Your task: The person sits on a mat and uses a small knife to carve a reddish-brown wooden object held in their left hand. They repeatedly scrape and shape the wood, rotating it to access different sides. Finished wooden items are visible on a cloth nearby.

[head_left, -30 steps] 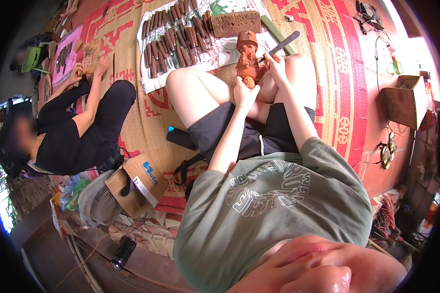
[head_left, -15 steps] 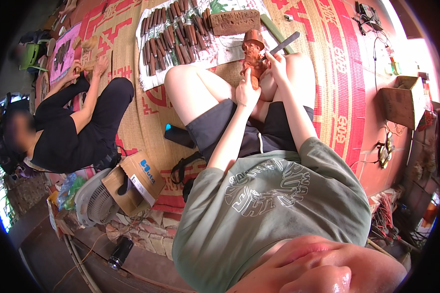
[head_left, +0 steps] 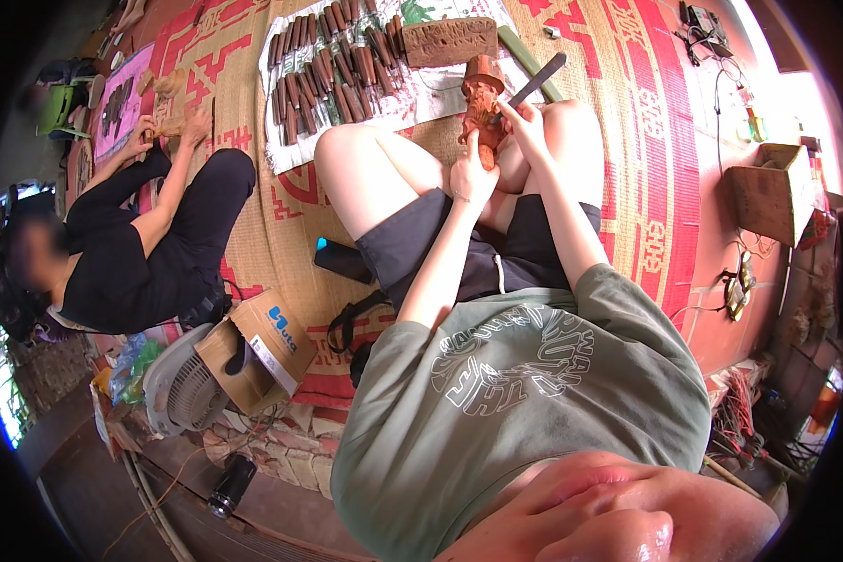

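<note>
Reddish wood, already carved in relief, the figure [head_left: 481, 101] was between the knees [head_left: 351, 142], its lower end clasped by the left hand [head_left: 475, 175]; the right hand [head_left: 525, 126] gripped a grey tool [head_left: 540, 77], fingers hiding its working end. How much shaping remained could not be told. Brown handles [head_left: 322, 75] and a block [head_left: 451, 43] lay beyond on a cloth [head_left: 416, 105].

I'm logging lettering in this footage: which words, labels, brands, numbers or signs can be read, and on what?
I don't copy wording, only places.
Cardboard box: big blue letters, readable; its pale label, too small.
Green shirt: white outlined letters, partly distorted.
Mat: red motifs, perhaps not writing.
</note>
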Available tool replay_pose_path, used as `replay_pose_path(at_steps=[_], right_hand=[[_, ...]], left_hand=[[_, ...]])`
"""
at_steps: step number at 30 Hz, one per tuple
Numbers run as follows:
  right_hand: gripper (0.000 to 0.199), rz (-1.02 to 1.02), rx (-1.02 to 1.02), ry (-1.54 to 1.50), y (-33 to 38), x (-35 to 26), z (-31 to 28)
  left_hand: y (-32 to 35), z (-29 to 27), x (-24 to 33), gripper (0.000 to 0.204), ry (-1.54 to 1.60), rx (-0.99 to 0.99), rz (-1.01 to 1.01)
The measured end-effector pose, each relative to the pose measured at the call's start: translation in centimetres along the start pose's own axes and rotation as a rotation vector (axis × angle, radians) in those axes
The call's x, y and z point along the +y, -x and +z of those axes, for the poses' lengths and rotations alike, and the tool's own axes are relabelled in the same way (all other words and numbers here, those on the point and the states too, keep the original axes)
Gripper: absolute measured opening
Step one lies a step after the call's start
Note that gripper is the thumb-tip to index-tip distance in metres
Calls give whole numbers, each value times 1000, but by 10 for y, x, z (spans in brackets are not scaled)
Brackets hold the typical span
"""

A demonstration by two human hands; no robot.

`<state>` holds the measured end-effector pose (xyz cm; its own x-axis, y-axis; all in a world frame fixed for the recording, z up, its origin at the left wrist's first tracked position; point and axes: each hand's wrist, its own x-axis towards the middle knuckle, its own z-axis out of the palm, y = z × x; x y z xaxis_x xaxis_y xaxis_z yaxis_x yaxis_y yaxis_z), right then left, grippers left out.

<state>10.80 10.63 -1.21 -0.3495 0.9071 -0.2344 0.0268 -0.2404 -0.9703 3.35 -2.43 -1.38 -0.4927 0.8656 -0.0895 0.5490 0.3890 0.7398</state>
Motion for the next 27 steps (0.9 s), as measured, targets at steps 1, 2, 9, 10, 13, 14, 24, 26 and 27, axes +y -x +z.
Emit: replay_pose_path(at_steps=[1, 2, 9, 10, 13, 14, 24, 26, 27], right_hand=[[15, -29, -16, -18, -1, 4, 0], [16, -59, -33, -36, -2, 9, 1], [24, -154, -68, 154, 6, 9, 14], [24, -145, -60, 174, 6, 10, 14], [23, -126, -59, 248, 7, 7, 12], [21, -174, -57, 253, 8, 8, 12], [17, -293, -90, 348, 21, 0, 9], [17, -309, -104, 367, 27, -4, 9], [17, -349, -105, 366, 30, -4, 7]], left_hand=[[0, 0, 1, 82, 9, 1, 4], [1, -1, 2, 81, 19, 2, 8], [3, -2, 9, 68, 73, 89, -94], [3, -2, 10, 66, 68, 93, -98], [3, 0, 9, 63, 68, 107, -96], [3, 0, 8, 63, 71, 111, -93], [2, 5, 3, 61, 30, 105, -60], [2, 10, -3, 64, -4, 145, 2], [1, 10, -2, 64, -16, 129, -6]])
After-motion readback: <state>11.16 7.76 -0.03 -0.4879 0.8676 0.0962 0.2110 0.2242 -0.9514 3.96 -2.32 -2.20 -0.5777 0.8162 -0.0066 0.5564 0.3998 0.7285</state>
